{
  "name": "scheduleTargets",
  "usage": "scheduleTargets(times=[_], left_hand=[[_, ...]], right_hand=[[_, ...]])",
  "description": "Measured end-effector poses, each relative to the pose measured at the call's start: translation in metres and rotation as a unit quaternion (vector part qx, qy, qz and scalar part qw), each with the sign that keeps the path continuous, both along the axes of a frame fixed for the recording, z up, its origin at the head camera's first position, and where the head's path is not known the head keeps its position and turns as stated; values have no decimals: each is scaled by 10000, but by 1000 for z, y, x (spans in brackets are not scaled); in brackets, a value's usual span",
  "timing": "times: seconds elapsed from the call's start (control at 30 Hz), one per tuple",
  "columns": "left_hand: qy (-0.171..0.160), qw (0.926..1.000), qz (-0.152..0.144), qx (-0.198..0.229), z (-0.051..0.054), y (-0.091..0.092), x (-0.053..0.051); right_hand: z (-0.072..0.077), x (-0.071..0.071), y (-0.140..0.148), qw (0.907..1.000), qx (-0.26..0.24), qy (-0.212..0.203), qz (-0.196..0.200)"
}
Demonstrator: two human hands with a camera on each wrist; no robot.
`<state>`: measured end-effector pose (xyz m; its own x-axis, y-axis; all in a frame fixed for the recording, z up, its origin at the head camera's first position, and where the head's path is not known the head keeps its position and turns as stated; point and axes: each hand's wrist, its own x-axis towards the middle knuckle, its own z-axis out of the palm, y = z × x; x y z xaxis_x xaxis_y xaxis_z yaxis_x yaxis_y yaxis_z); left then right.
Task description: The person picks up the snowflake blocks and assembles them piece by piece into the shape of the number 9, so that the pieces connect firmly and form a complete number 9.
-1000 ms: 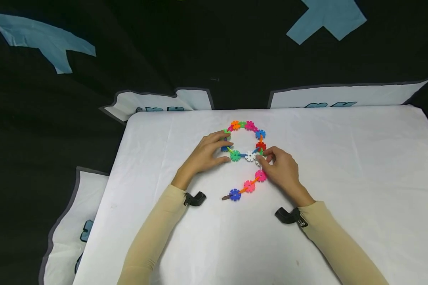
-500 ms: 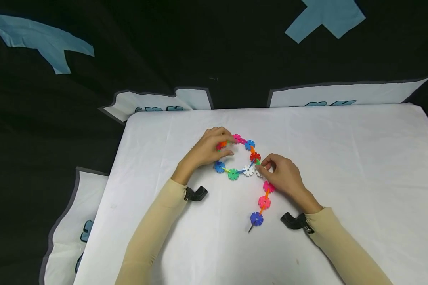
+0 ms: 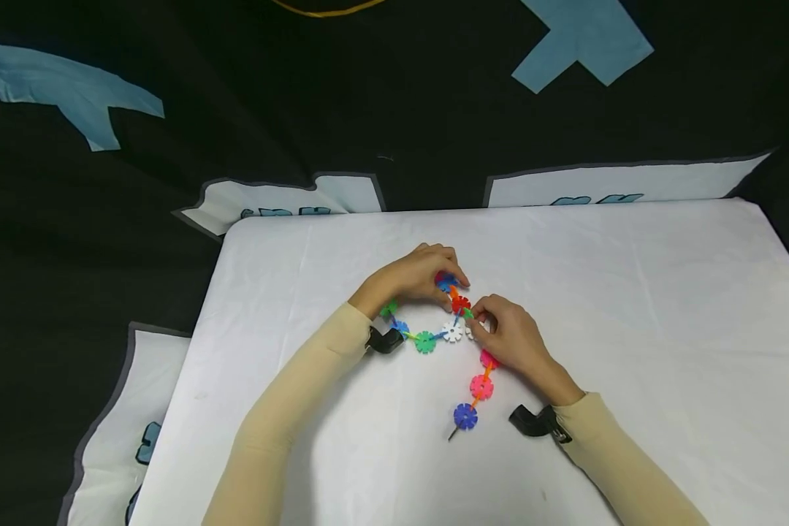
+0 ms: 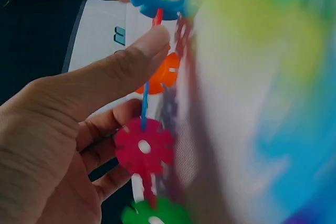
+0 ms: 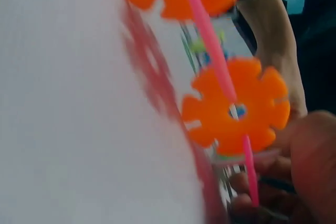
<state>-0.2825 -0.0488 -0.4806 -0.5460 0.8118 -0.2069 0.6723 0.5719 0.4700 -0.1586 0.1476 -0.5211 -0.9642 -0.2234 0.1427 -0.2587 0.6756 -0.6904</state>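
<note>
A chain of notched plastic snowflake discs [image 3: 425,342] in several colours lies on the white table, bent into a loop with a tail. My left hand [image 3: 421,274] arches over the loop's far side, covering part of it. In the left wrist view its thumb lies on an orange-looking disc [image 4: 167,74], with fingers behind the chain. My right hand [image 3: 509,329] pinches the chain where loop and tail meet, beside a white disc [image 3: 453,332]. From there the tail runs toward me through pink discs [image 3: 482,387] to a blue disc [image 3: 465,416] and a dark end piece.
The white-covered table [image 3: 631,329] spreads around the chain. Black cloth [image 3: 269,95] with blue shapes hangs past its far and left edges. Black wrist mounts [image 3: 532,421] stick out from both sleeves.
My left hand has shifted from the loop's left side across to its far right. The loop has come nearer to me, and the tail has swung from slanting left to pointing toward me.
</note>
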Motion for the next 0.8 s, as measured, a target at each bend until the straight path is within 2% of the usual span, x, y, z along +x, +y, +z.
scheduleTargets(times=[0.07,0.13,0.33,0.47,0.57,0.8], left_hand=[[59,9999,-28,-89,0,-1,4],[-32,10000,-89,-25,-2,-2,9],[-495,9968,-162,602,-17,-5,18],[-631,9933,-142,956,-23,-8,20],[-758,9913,-116,1070,-24,-9,20],[-898,9905,-50,1043,-27,-11,21]], right_hand=[[0,-1,3,9997,12,57,222],[0,-1,5,9995,59,79,317],[-1,-1,4,9987,242,318,302],[-3,1,1,9968,354,647,314],[-3,1,0,9957,377,760,359],[0,2,2,9958,394,660,507]])
